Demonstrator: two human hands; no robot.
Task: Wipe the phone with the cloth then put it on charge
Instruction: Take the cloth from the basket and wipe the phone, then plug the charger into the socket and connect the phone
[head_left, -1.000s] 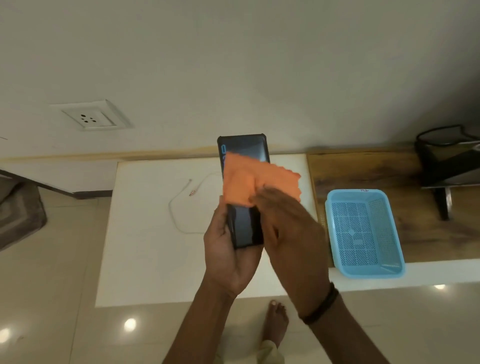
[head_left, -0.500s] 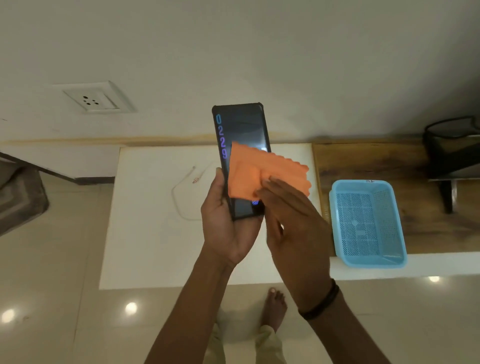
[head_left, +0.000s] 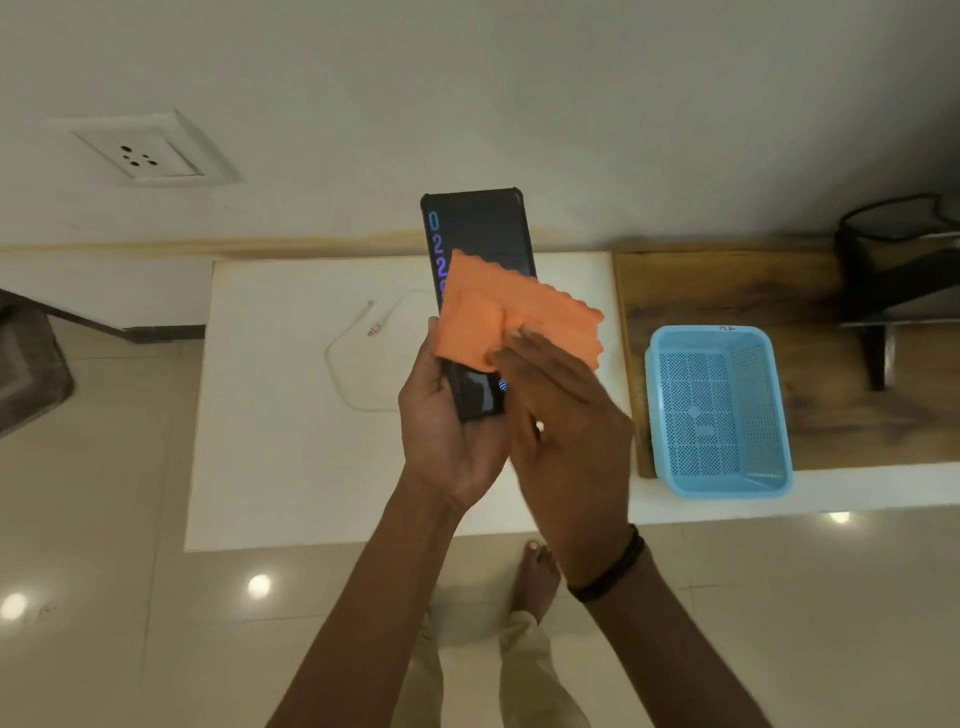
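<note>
Phone: we count one phone (head_left: 478, 223), dark case, screen facing us with lit blue digits down its left edge, held up in the air over the desk (head_left: 291, 457), not lying on it.
Cloth: one orange cloth (head_left: 483, 322), wavy-edged, spread over the middle of the screen; its right part sticks out past the phone's right edge.
Left grip: left grip (head_left: 447, 436) is wrapped round the phone's lower end from behind, with the thumb along the left edge.
Right grip: right grip (head_left: 566, 431) has its fingers laid out fairly straight on the cloth, pressing it to the screen; we can't see the thumb.
Cable: one white cable (head_left: 337, 374) looped on the white desk, with the plug end free near the phone's left side. We can't see where the other end goes.
Socket: one wall socket (head_left: 148, 156), upper left, well apart from the phone.
Basket: one blue basket (head_left: 655, 415) on the desk's right part, beside the right grip.
Wristband: one black wristband (head_left: 613, 571) on the right wrist.
Foot: one bare foot (head_left: 537, 577) on the tiled floor.
</note>
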